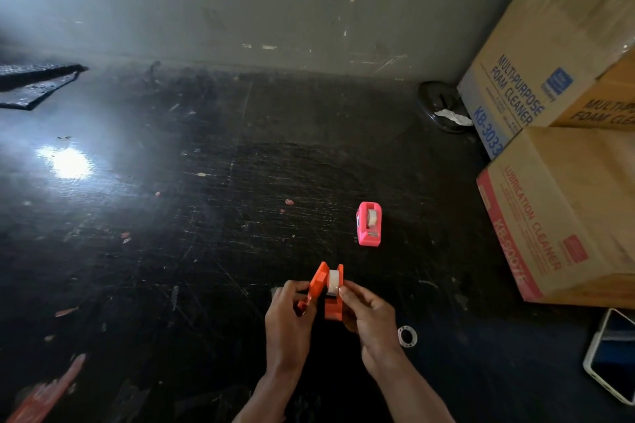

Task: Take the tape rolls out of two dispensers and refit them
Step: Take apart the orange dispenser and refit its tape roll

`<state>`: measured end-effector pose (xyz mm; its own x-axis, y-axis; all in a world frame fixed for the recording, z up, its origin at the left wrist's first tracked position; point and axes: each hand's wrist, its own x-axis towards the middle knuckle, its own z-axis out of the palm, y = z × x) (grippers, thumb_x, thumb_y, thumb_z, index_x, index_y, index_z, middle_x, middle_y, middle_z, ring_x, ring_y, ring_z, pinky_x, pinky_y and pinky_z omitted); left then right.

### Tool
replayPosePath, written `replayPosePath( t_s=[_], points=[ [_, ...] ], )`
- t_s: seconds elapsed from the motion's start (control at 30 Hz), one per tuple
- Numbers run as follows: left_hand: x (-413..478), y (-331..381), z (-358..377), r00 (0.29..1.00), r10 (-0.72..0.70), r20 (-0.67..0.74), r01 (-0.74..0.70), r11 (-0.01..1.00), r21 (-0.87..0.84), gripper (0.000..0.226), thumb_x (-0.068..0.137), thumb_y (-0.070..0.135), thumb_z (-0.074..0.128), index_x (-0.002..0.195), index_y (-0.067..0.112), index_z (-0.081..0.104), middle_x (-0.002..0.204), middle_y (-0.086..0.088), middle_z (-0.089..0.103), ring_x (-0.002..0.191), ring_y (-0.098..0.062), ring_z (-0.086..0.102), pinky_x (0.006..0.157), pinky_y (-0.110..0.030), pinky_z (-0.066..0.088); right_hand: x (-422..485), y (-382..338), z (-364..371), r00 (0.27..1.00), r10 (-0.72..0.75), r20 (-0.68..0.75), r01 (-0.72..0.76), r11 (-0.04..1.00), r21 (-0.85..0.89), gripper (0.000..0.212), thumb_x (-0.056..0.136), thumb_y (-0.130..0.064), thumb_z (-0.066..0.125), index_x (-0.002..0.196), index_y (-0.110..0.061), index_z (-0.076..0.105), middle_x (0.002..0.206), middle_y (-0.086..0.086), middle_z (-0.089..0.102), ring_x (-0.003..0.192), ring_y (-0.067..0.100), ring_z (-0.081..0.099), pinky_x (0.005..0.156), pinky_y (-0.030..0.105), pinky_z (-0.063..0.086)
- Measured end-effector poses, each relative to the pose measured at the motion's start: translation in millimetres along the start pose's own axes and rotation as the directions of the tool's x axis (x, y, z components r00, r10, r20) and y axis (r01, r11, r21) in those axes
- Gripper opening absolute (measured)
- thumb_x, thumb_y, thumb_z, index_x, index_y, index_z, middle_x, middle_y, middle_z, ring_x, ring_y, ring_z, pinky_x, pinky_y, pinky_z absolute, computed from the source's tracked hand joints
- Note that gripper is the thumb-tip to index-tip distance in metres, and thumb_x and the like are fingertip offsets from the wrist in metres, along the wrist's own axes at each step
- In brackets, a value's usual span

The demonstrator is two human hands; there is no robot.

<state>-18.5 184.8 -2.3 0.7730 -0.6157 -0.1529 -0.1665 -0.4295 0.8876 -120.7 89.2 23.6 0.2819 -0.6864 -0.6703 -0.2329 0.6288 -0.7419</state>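
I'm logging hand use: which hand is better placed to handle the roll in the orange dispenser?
Right hand: its fingertips already touch the tape roll, while the left hand grips the orange dispenser.

The single head-worn camera looks forward and steeply down onto a dark scratched floor (206,216), its wide angle reaching the wall (275,3) ahead. Both forearms enter from the bottom edge, close beneath the lens.

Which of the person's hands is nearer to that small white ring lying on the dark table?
Right. The right hand holds the orange dispenser just left of the white ring; the left hand is farther left, beyond the dispenser.
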Motion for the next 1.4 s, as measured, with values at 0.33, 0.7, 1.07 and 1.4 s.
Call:
replayPosePath(
  t_s=[0.33, 0.7, 1.07, 1.4],
  points=[
    [-7, 5, -3, 0.994, 0.055, 0.093, -0.044, 0.992, -0.119, 0.026, 0.095, 0.01, 0.069, 0.117, 0.023, 0.071, 0.104, 0.012, 0.073, 0.1, 0.005, 0.071, 0.089, -0.021, 0.06, -3, -4, -4, 1.0, 0.008, 0.01, -0.009, 0.999, 0.044, 0.021, 0.093, -0.016, 0.072, 0.114, -0.02, 0.075, 0.11, 0.004, 0.077, 0.101, 0.018, 0.073, 0.079, 0.033, 0.058],
    [-5, 0, -8, 0.968, -0.032, 0.25, 0.083, 0.977, -0.195, 0.05, 0.097, 0.023, 0.067, 0.145, 0.028, 0.053, 0.121, 0.02, 0.067, 0.109, 0.019, 0.064, 0.086, -0.002, 0.048, -6, -10, -4, 0.999, -0.005, 0.041, 0.004, 1.0, 0.019, 0.018, 0.095, -0.017, 0.07, 0.111, -0.023, 0.073, 0.108, 0.002, 0.074, 0.098, 0.016, 0.071, 0.074, 0.03, 0.054],
    [-3, -4, -4, 0.951, -0.097, 0.294, 0.187, 0.936, -0.298, 0.042, 0.095, 0.042, 0.057, 0.136, 0.039, 0.059, 0.137, 0.007, 0.066, 0.123, 0.0, 0.064, 0.092, -0.016, 0.054, -2, -8, -5, 0.999, -0.009, 0.03, 0.011, 0.999, -0.036, 0.014, 0.094, -0.023, 0.072, 0.103, -0.033, 0.075, 0.115, -0.002, 0.072, 0.11, 0.017, 0.066, 0.103, 0.046, 0.052],
    [1, -3, -5, 0.932, -0.089, 0.351, 0.197, 0.938, -0.286, 0.043, 0.099, 0.015, 0.064, 0.134, 0.041, 0.058, 0.139, 0.008, 0.066, 0.128, 0.0, 0.061, 0.105, -0.021, 0.05, 4, -2, -8, 1.0, -0.013, 0.005, 0.013, 1.0, -0.024, 0.017, 0.09, -0.024, 0.076, 0.105, -0.029, 0.08, 0.108, 0.0, 0.081, 0.109, 0.021, 0.072, 0.106, 0.051, 0.051]
  ],
)
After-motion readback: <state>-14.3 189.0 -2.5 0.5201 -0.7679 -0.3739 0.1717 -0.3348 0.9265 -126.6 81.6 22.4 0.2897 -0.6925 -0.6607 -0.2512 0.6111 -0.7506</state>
